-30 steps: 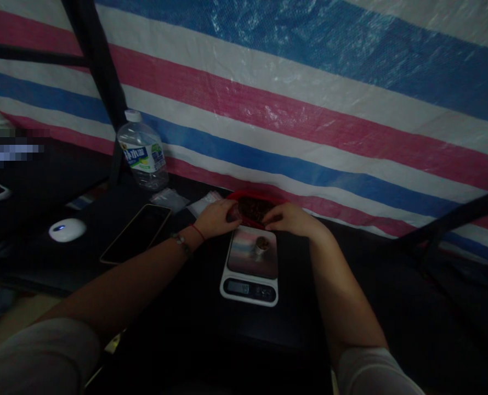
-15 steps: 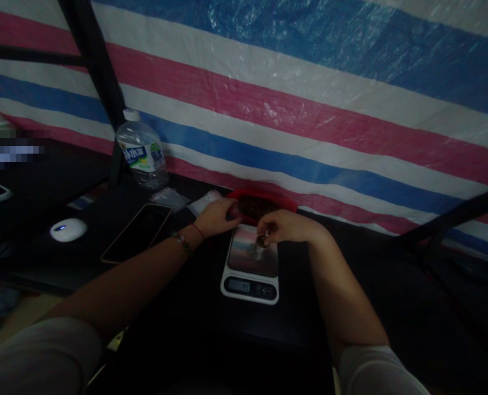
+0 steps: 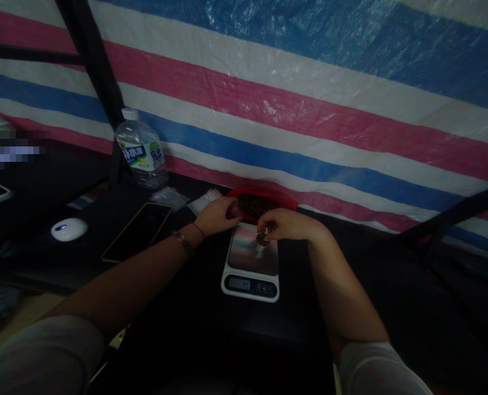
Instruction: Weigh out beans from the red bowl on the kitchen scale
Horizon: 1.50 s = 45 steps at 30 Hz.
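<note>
A small, pale, round cup (image 3: 261, 247) stands on the mirror-like plate of a white digital kitchen scale (image 3: 250, 289), toward the plate's far right; brown bits show at its mouth, and the scale's display is lit. Just beyond, on the black bench (image 3: 244, 323), sits a red tray (image 3: 288, 204) heaped with dark brown pieces (image 3: 254, 204). The right hand (image 3: 287, 225) comes in from the side, wrist bent, its fingers curled down at the cup's mouth; whether they grasp the rim or a piece, I cannot tell. The left hand (image 3: 217, 215) reaches forward, palm down, fingers at the tray's left end, their grip too dim to tell.
</note>
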Tool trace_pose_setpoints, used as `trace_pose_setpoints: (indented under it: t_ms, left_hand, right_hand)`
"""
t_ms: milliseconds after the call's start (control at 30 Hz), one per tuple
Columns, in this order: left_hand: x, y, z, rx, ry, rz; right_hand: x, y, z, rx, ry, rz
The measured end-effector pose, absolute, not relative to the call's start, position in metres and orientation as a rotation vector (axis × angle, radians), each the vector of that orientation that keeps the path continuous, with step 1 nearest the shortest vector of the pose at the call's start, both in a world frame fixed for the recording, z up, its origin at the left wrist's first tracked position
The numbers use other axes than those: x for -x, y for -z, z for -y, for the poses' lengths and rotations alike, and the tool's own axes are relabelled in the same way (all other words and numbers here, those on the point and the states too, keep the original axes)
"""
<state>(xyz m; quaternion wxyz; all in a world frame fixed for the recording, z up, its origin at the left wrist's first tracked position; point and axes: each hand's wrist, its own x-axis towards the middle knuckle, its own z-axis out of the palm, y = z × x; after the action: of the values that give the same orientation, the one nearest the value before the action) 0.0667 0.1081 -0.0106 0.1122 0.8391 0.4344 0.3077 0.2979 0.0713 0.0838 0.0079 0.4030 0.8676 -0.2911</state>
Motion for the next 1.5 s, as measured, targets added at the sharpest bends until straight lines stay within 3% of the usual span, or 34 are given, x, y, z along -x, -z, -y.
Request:
trace_pose_setpoints:
  t_ms: [567,733,1000,1500]
  left_hand:
    - [-0.067,0.013,-0.109,-2.459,-0.897,-1.305]
    - [-0.066,0.016,-0.111,-2.457,-0.927,-1.308]
    - [-0.066,0.017,-0.112,-2.461,-0.904,-1.351]
    - [-0.065,0.015,-0.111,-2.441,-0.922,-1.311]
  right_hand:
    - [-0.32,-0.073,-0.089,-1.515,0.735,-2.763]
    - [-0.316,-0.053,-0.105,-1.739,0.432,-2.831]
    - [-0.322,-0.004,-0.138,-1.719,0.116,-2.614]
    - [-0.31,-0.01,-0.128,-1.746,0.185,-2.851]
